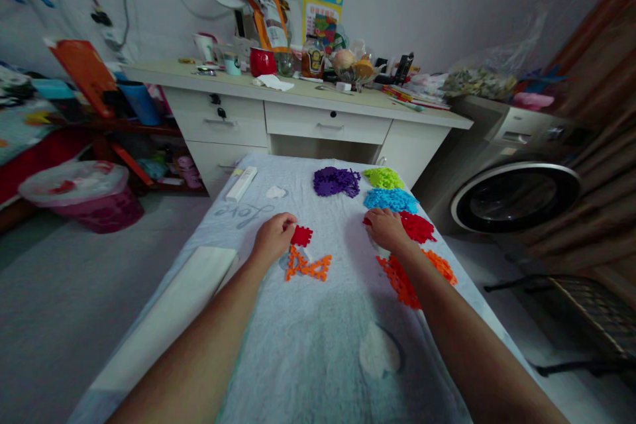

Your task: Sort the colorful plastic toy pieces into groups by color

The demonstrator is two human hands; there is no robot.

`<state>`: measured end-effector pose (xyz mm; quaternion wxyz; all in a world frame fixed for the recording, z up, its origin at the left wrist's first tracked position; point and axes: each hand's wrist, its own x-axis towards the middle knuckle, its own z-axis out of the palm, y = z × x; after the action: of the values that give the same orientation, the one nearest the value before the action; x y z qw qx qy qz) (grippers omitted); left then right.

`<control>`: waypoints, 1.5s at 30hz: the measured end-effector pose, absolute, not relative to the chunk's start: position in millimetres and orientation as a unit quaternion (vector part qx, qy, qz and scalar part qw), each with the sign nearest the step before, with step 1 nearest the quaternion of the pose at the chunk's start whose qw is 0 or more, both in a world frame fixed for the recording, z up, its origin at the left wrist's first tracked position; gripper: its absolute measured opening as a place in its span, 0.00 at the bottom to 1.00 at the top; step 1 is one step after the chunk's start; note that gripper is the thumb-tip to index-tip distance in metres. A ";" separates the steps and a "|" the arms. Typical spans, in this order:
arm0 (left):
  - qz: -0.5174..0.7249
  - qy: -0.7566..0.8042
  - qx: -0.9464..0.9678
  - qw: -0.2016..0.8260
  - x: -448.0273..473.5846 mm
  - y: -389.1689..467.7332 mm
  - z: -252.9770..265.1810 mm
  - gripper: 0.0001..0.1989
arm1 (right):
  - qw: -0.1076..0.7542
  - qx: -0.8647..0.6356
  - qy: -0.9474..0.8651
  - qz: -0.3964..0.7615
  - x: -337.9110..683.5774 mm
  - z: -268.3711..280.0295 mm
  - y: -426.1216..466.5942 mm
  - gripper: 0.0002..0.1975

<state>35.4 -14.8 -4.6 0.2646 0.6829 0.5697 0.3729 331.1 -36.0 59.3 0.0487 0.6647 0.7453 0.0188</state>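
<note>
My left hand [274,236] is closed, thumb and fingers pinching the edge of a red puzzle-edged square [302,236] over the cloth. Just below that square lie joined orange pieces [309,266], partly open triangles in shape. Over on the right, my right hand [386,228] reaches down onto the left end of the red pile [418,228], fingers bent. A bit of red shows at its fingertips, but whether they grip a piece is hidden. An orange pile [403,281] lies under and beside my right wrist. Blue pieces [391,199] are heaped just beyond the red ones.
Purple pieces [336,181] and lime-green pieces [383,177] lie at the table's far end. A white box [241,184] and a long white block [191,285] line the left side. Beyond stands a cluttered desk [328,120], with a washing machine [507,172] at right.
</note>
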 end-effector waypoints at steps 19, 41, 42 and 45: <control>0.365 0.571 0.690 0.254 34.7 -14.0 -6.0 0.10 | 0.021 0.660 0.751 0.007 342.0 72.3 -51.0 0.16; 0.382 0.567 0.679 0.267 33.1 -12.6 -4.8 0.11 | -0.142 0.537 0.825 -0.106 198.7 34.7 -56.8 0.17; 0.381 0.567 0.680 0.267 33.1 -12.3 -5.1 0.11 | -0.136 0.540 0.824 -0.101 198.2 34.9 -55.5 0.16; 0.382 0.566 0.682 0.264 33.0 -11.5 -6.0 0.11 | -0.129 0.543 0.825 -0.089 196.9 37.1 -55.9 0.11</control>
<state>33.0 -11.5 -6.0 0.2640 0.6815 0.5659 0.3816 196.9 -55.9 37.1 -0.1293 0.5427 0.8251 -0.0894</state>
